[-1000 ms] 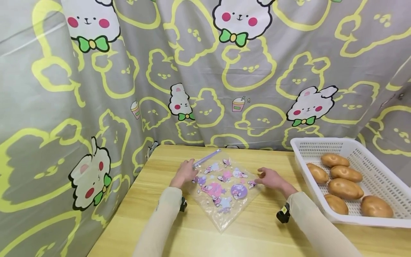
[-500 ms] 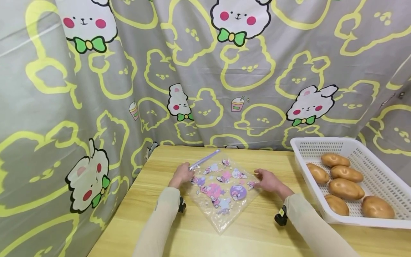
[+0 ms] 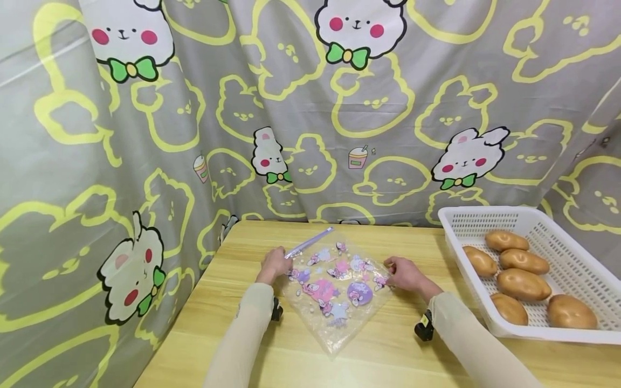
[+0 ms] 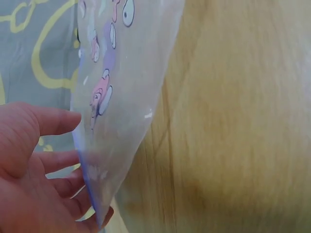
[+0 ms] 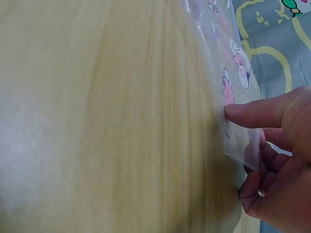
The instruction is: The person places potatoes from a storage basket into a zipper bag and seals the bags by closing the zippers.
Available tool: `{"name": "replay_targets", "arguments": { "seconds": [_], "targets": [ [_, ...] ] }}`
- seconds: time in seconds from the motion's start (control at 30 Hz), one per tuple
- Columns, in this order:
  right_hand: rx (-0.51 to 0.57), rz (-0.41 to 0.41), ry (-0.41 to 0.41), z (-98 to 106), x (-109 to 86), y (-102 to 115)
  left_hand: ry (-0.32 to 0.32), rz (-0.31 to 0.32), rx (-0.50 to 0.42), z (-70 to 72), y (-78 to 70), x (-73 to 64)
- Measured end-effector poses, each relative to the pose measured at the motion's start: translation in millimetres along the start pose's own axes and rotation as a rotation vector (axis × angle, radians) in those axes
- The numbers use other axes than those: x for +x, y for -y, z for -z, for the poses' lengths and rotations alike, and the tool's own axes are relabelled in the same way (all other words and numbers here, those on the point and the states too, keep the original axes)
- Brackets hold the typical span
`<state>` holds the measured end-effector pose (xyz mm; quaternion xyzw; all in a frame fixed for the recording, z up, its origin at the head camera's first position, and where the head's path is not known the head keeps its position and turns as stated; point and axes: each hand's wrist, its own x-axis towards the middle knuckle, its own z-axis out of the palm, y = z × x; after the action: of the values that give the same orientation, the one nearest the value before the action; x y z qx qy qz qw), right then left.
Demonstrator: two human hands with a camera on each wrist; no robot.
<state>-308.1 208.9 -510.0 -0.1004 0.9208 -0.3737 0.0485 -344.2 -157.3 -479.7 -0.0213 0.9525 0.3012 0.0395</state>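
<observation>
A clear zip bag [image 3: 317, 307] printed with pink and purple cartoon figures lies on the wooden table, turned so one corner points toward me. Its purple zip strip [image 3: 310, 241] runs along the far left edge. At the bag's left corner is my left hand [image 3: 275, 264]. In the left wrist view the thumb [image 4: 58, 120] is near the zip edge, apart from the loosely bent fingers, which reach behind the film. My right hand [image 3: 405, 274] pinches the right corner: the thumb [image 5: 252, 112] lies on top, other fingers behind it.
A white perforated plastic basket [image 3: 572, 242] stands at the right of the wooden table [image 3: 228, 323]. Several brown potatoes [image 3: 524, 284] lie in it. A grey curtain [image 3: 310, 108] with yellow outlines and white bunnies hangs behind the table and along its left side.
My left hand has shifted slightly left and down along the zip edge. The right thumb and fingers have closed onto the bag's right corner. The bag's near corner has come slightly closer to me.
</observation>
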Motion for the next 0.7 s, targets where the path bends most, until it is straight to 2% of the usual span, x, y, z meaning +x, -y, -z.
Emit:
{"name": "replay_targets", "arguments": {
  "seconds": [0.23, 0.5, 0.7],
  "targets": [
    [-0.002, 0.028, -0.024, 1, -0.4, -2, 0.025, -0.026, -0.097, -0.8, 2.1, 3.2],
    [0.004, 0.050, -0.036, 3, -4.7, -3, 0.031, -0.044, -0.214, 5.9, -0.7, 1.9],
    [0.021, 0.056, -0.027, 5, -9.6, -3, 0.003, -0.085, -0.225, 16.2, -9.3, 0.8]
  ]
}}
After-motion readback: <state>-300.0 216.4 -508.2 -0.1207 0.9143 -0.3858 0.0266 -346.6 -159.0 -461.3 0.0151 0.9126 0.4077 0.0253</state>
